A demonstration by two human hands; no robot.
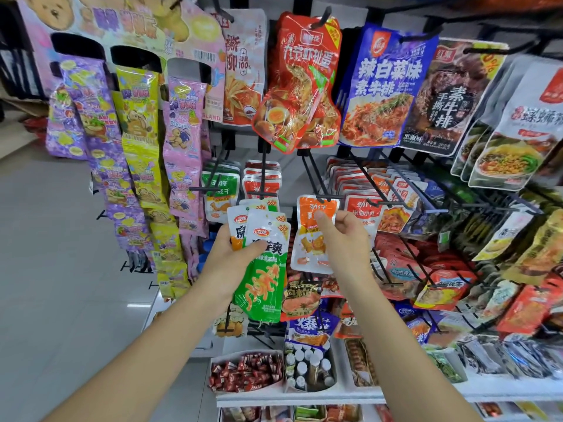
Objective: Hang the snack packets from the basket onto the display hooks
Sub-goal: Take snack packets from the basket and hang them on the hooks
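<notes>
- Two hands are busy: the right hand (pixel 345 239) pinches an orange-topped packet (pixel 310 248) near its top, and the left hand (pixel 234 254) grips a fanned bunch of green-and-white packets (pixel 265 284).
- Likely risks: the packet's top misses the hook (pixel 316 178) tip and crumples or drops, or the loose fan slides out of the grip.
- Orange-topped packet: small, glossy, white-bodied, its top edge at the hook's tip, right of the hung red-and-white packets (pixel 262 185).

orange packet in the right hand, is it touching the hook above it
Cannot tell. The head view shows the hook crossing the top edge of the orange packet pinched by the right hand, but no plain contact or gap.
</notes>
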